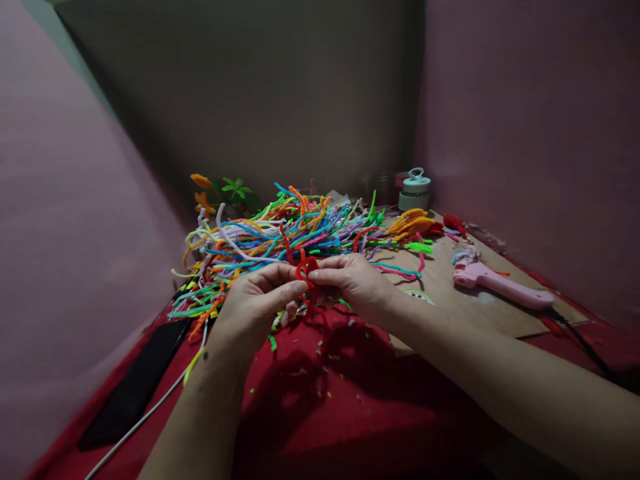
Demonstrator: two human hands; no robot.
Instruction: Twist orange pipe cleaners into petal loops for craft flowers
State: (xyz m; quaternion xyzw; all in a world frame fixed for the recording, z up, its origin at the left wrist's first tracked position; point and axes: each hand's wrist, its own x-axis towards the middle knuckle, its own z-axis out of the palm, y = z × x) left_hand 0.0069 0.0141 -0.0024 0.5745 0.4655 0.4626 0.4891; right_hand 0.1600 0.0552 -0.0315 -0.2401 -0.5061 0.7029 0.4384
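Note:
Red pipe cleaners point(306, 268), bent into small loops with loose ends sticking up and hanging down, are held between my two hands above the red cloth. My left hand point(263, 293) pinches them from the left with thumb and fingers. From the right, my right hand point(353, 280) grips the same red loops between thumb and forefinger. Fingertips partly cover the loops, so their exact shape is hidden. Just behind the hands lies a large tangled pile of many-coloured pipe cleaners point(260, 233).
A pink hot glue gun point(505, 287) with a black cord lies on a brown board point(480, 320) at right. Orange fuzzy petals point(413, 223) and a mint-lidded jar point(415, 190) stand behind. A black flat object point(135, 387) and white cable point(150, 413) lie left, on red cloth point(350, 420).

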